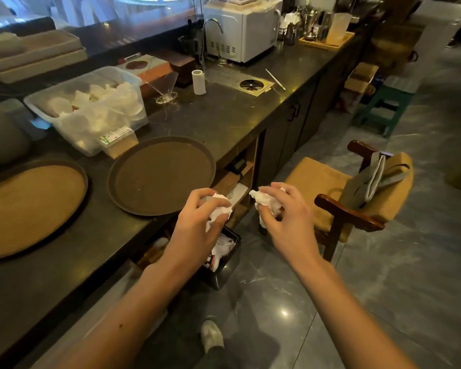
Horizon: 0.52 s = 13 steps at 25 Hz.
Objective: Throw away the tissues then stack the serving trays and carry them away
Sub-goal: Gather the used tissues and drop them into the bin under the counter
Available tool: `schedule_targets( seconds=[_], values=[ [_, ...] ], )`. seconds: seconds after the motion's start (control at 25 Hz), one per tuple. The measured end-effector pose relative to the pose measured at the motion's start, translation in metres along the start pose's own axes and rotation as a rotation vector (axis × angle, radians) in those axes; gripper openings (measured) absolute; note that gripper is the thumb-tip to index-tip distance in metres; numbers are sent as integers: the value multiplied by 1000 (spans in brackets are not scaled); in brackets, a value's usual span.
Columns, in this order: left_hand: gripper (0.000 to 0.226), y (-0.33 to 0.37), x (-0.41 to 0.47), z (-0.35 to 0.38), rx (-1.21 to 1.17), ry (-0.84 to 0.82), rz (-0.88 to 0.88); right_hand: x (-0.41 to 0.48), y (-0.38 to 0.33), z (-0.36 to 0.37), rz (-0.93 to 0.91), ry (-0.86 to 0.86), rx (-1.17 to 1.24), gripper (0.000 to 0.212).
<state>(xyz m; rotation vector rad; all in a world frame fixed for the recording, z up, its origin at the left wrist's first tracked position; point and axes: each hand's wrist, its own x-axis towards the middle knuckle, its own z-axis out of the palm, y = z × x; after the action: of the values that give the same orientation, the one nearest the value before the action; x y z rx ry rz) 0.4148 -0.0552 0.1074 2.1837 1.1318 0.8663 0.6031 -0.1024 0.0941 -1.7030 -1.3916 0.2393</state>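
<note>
tissues: two, left hand [197, 222], right hand [282, 217]; two trays [160, 175] on counter [224, 121].

Two trays [161, 177] side by side on counter [224, 121]

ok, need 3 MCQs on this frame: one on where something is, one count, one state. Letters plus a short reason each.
1. Where is the bin?
A. On the counter
B. On the floor against the counter, under the left hand
C. On the chair

2. How many round serving trays lie on the counter?
A. One
B. Two
C. Four

3. What state are the hands in?
A. Both open and empty
B. Only the right holds something
C. Each is closed on a crumpled tissue

Answers:
1 B: the bin stands on the floor below the left hand, already holding paper scraps.
2 B: a dark tray and a tan-lined tray lie side by side, not stacked.
3 C: the left hand grips one tissue, and the right hand grips another tissue.
</note>
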Motion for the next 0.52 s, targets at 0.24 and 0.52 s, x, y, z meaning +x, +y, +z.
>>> schedule_targets(
  seconds=[0.24, 0.52],
  values=[
    [19, -42, 28, 25, -93, -6, -85, 36, 20, 29, -18, -2, -43, 21],
    [21, -92, 36, 53, -137, -63, -226, 49, 52, 75, 48, -71, -35, 17]
  ],
)
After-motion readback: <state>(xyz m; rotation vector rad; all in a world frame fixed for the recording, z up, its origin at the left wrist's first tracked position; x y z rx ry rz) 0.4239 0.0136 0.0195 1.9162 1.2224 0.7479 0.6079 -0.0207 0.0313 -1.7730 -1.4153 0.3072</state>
